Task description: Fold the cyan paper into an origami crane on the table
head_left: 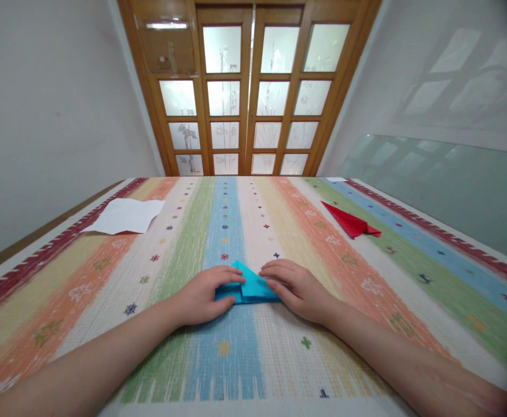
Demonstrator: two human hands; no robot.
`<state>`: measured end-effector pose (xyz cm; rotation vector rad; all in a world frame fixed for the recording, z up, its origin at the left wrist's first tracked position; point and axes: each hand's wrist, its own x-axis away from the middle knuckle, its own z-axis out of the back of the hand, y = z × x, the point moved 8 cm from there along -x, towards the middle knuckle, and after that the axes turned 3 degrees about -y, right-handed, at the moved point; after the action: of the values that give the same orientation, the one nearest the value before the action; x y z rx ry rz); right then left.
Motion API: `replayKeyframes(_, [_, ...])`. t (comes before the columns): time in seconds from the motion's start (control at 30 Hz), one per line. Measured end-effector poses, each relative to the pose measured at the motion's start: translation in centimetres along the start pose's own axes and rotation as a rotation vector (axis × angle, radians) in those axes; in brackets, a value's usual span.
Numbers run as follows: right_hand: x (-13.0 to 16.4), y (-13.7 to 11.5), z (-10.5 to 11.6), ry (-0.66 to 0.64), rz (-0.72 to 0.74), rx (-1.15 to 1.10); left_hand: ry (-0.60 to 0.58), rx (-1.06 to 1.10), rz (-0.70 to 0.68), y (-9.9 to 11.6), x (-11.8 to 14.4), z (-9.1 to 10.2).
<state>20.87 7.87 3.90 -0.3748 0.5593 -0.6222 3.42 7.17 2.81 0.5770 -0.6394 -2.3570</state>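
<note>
A: Where is the blue paper kept?
B: Near the table's front edge; pressed flat under the left hand and right hand, fingers extended, nothing gripped.
A: Progress?
B: A point is folded; judged partly done; red folded paper lies finished, white sheet unused.

A home room: striped tablecloth before wooden doors with frosted panes.

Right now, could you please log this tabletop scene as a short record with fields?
Left hand: pressing flat on the folded blue paper
Right hand: fingers flat on the same paper's right side
Surface: striped tablecloth
Far left: white paper sheet
Far right: red folded paper
Background: wooden glazed doors
</note>
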Motion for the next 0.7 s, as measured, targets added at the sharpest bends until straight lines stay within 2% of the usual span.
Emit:
replayKeyframes(0.27, [0.0, -0.1, 0.0, -0.032, -0.022, 0.023, -0.056, -0.032, -0.008, 0.7, 0.1, -0.6])
replayKeyframes(0.7, [0.0, -0.4, 0.0, -0.019, -0.007, 0.030, -0.002, -0.035, -0.003, 1.3, -0.1, -0.4])
